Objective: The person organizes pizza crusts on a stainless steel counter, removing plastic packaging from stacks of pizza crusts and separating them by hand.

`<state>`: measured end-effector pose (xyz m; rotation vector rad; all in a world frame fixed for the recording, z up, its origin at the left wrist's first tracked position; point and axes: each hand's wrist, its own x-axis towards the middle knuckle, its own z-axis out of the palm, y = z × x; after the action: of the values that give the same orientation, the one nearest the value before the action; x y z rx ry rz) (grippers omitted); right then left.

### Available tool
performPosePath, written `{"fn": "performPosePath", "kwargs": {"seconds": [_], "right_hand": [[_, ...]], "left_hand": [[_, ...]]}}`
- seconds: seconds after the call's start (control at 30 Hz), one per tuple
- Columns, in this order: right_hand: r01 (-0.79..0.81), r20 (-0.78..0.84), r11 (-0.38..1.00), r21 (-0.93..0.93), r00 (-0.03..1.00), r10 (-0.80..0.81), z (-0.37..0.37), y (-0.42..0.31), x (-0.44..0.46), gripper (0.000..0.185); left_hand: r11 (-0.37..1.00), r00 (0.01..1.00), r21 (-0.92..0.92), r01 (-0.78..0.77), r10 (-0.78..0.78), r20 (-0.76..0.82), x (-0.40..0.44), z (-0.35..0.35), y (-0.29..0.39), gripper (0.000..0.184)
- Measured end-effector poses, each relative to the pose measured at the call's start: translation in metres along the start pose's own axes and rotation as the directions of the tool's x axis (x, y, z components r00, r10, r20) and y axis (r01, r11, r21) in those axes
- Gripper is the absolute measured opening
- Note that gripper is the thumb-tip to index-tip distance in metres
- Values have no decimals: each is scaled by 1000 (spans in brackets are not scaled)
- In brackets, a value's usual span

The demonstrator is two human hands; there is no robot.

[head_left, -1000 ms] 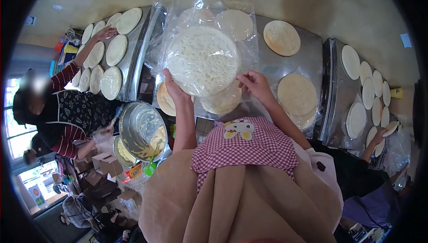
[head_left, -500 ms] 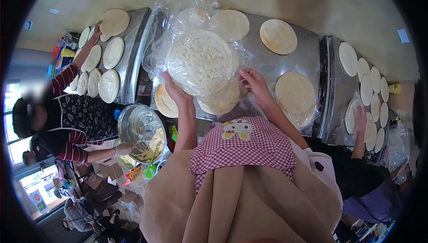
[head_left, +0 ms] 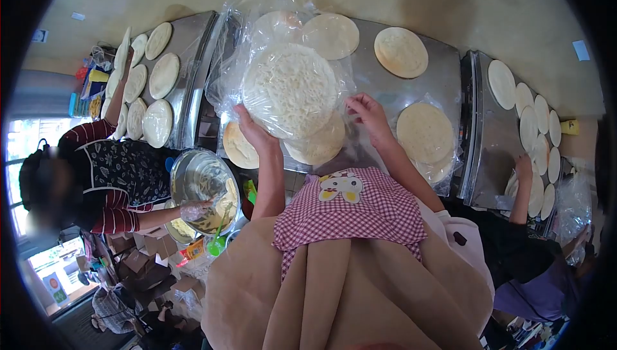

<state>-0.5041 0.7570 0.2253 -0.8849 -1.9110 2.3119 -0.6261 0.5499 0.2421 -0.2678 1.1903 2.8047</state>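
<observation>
My left hand (head_left: 260,139) supports a round flatbread (head_left: 289,89) from its lower left, thumb at the rim and fingers hidden beneath. Clear plastic bag film (head_left: 234,67) surrounds this bread, bunched and wrinkled toward the upper left. At the bag's right edge, my right hand (head_left: 367,117) has its fingers curled in a pinch against the film. Another flatbread (head_left: 321,144) lies partly covered just below the held one, and a browned one (head_left: 239,147) is beside my left wrist.
More flatbreads (head_left: 401,53) rest on the metal table (head_left: 373,96), some on plastic (head_left: 424,133). At left, a co-worker's gloved hand (head_left: 193,210) is over a large metal bowl (head_left: 186,173) of pale cream. On the right, another person's hand (head_left: 524,169) touches breads on a second table (head_left: 479,112).
My hands and the bagged flatbread stay nearly still; the film at the right edge has drawn in slightly. The left co-worker has moved a flatbread leftward, and the right person's hand has shifted.
</observation>
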Motion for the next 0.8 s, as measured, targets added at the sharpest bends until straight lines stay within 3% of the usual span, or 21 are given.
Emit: {"fn": "performPosePath", "kwargs": {"seconds": [0.1, 0.2, 0.3, 0.4, 0.5, 0.6, 0.8], "right_hand": [[116, 82, 882, 457, 982, -172, 0, -4, 0, 11], [-18, 220, 614, 789, 941, -256, 13, -32, -21, 8], [-49, 258, 654, 755, 939, -228, 3, -21, -24, 14], [-103, 119, 853, 511, 992, 48, -2, 19, -9, 17], [-157, 174, 854, 497, 982, 79, 3, 39, 1, 28], [-145, -24, 923, 356, 986, 165, 3, 29, 10, 37], [48, 1, 900, 433, 999, -54, -3, 1, 14, 46]], "left_hand": [[999, 999, 28, -32, 32, 9, 4, -6, -3, 49], [998, 999, 40, -39, 39, -7, 1, -3, -5, 49], [999, 1000, -36, 23, -24, -18, -2, 3, -8, 51], [996, 997, -54, 68, -70, -43, -4, 4, -11, 52], [993, 994, -58, 103, -105, -39, -7, 1, -23, 53], [989, 991, -61, 131, -132, -11, -14, -1, -34, 53], [987, 993, 108, 118, -118, -12, -19, -7, -55, 50]]}}
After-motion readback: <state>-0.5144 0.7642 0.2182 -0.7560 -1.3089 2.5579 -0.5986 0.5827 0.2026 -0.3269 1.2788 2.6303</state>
